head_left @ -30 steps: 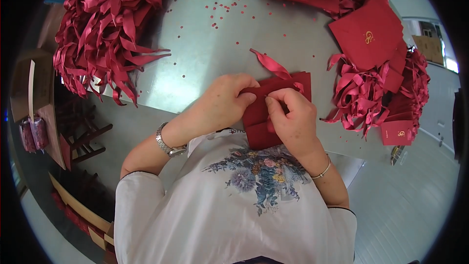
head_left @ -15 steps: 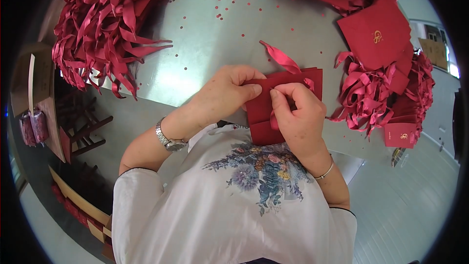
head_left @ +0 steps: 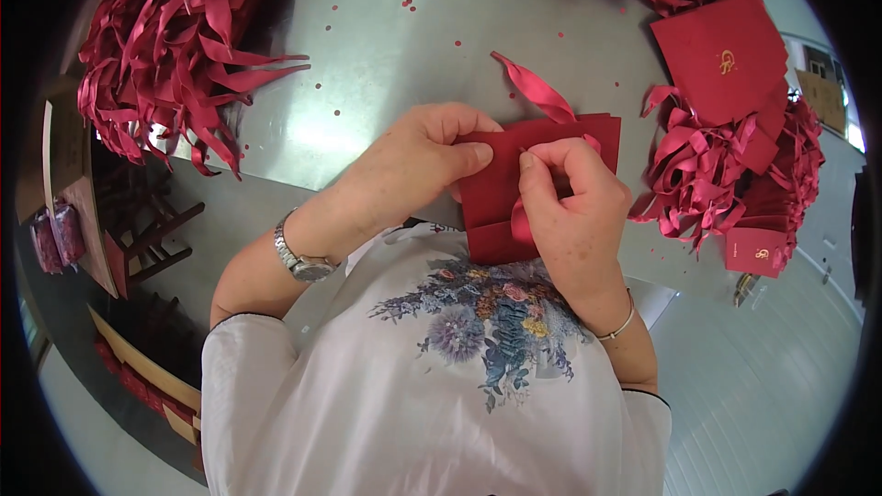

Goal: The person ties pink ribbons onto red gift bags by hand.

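Observation:
Close to my body, at the table's near edge, I hold a dark red paper bag [head_left: 487,207]. My left hand [head_left: 441,147] pinches its upper left part, thumb on the front face and the other fingers behind. My right hand [head_left: 577,197] is closed in a pinch at the front of the bag, thumb against forefinger. Between those fingertips seems to be a red ribbon [head_left: 524,225], which hangs below them; its exact end is hidden. A second length of red ribbon [head_left: 533,87] sticks out past the bag's far edge and lies on the table.
A heap of red ribboned bags [head_left: 165,64] covers the table's left side. More red bags [head_left: 721,60] with gold print are stacked along the right, ribbons [head_left: 694,156] spilling toward me. Small red paper dots [head_left: 409,5] dot the metal table [head_left: 367,46]. Wooden stools [head_left: 156,230] stand left below.
My right hand has shifted slightly right and down, still pinching at the bag's front. The left hand keeps its hold. The whole view has moved a little.

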The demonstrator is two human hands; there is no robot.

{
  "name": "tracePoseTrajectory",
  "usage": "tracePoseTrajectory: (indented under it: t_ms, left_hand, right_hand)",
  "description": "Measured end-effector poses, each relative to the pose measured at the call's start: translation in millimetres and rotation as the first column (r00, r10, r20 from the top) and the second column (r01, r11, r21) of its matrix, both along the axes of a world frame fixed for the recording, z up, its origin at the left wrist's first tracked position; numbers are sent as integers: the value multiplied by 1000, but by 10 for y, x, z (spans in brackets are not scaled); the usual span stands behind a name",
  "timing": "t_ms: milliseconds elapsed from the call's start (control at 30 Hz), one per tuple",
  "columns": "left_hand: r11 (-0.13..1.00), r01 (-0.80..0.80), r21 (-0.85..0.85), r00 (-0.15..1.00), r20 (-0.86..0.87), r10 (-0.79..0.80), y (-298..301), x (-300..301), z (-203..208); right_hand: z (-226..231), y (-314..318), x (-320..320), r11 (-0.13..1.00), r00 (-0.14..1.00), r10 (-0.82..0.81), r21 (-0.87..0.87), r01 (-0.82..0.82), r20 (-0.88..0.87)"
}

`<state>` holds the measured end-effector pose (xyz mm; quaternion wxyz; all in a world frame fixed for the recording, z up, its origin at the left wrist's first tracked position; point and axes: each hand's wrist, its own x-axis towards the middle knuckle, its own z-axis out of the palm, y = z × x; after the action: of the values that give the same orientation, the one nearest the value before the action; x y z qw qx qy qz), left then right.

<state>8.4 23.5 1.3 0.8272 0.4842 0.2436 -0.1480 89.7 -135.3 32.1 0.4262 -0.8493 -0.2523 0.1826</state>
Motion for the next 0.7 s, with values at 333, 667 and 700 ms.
tracePoseTrajectory:
  t_ms: [333,667,700]
  left_hand:
    - [998,-46,-34,998,-48,44,-6,29,30]
    - [997,64,44,998,-12,-64,34,59,27]
    - [994,74,74,997,-6,-74,30,60,31]
  right_hand:
    - [-83,-7,65,992,990,95,76,-103,106]
    - [-153,29,66,972,901,206,31,-235,382]
    - [-155,33,72,971,901,207,30,-235,381]
